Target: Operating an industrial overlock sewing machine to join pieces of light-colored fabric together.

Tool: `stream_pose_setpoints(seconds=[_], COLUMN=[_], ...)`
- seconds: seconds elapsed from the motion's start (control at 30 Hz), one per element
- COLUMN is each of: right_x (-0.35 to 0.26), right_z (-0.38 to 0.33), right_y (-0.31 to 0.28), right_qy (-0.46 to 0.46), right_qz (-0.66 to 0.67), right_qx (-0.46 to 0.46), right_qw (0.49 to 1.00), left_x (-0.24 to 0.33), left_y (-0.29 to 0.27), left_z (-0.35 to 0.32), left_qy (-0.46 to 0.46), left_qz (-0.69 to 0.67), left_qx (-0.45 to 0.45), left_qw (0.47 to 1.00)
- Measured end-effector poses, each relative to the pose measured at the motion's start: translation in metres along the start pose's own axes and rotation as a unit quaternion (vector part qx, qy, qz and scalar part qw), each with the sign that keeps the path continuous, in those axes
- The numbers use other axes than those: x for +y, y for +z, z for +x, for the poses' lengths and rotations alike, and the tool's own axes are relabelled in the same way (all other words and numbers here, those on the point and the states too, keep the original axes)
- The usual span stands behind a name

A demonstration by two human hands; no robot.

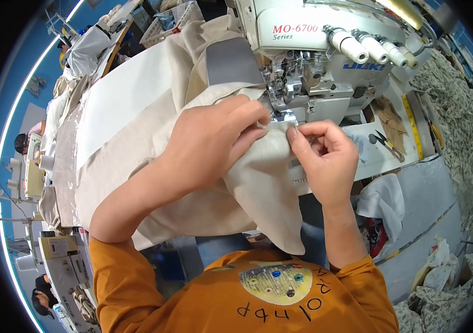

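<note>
A beige fabric piece is spread over the sewing table and drapes down toward my lap. My left hand pinches its edge just in front of the presser foot area of a white overlock sewing machine. To the right, my right hand grips the same edge between thumb and forefinger, close to the metal plate. The fabric edge runs between the two hands. Whether it lies under the presser foot cannot be made out.
Thread scissors and a yellow measuring tape lie on the right of the table. Patterned cloth is heaped at far right. A white basket stands at the back. Other people sit by machines at left.
</note>
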State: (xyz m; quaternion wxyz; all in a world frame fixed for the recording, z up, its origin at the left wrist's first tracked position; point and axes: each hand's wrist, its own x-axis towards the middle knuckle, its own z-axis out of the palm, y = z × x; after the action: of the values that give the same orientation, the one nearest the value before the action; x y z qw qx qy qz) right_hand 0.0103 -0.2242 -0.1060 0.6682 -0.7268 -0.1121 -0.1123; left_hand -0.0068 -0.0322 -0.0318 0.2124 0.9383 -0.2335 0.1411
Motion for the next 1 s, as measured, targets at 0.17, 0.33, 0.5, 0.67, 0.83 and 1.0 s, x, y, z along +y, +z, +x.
stream_pose_setpoints(seconds=[0.17,0.33,0.5,0.67,0.83,1.0], right_x=[0.005,0.005,0.007,0.009,0.005,0.017], right_z=[0.017,0.028,0.028,0.021,-0.008,-0.024], right_y=[0.003,0.01,0.016,0.012,-0.015,-0.016], right_qy=[0.089,0.088,0.082,0.059,0.167,0.246], right_qz=[0.175,0.205,0.198,0.182,0.167,0.161], right_qx=[-0.031,-0.025,-0.007,0.024,-0.094,-0.212], right_qw=[0.98,0.975,0.977,0.981,0.967,0.932], left_x=[-0.016,-0.021,-0.022,-0.022,-0.023,-0.028], left_y=[0.004,0.003,0.003,0.003,0.003,0.003], left_z=[0.006,0.01,0.013,0.013,0.013,0.015], left_qy=[0.065,0.065,0.065,0.067,0.074,0.086], left_qz=[0.016,0.038,0.055,0.065,0.078,0.084], left_qx=[-0.006,0.003,0.003,0.008,0.008,0.007], left_qw=[0.998,0.997,0.996,0.996,0.994,0.993])
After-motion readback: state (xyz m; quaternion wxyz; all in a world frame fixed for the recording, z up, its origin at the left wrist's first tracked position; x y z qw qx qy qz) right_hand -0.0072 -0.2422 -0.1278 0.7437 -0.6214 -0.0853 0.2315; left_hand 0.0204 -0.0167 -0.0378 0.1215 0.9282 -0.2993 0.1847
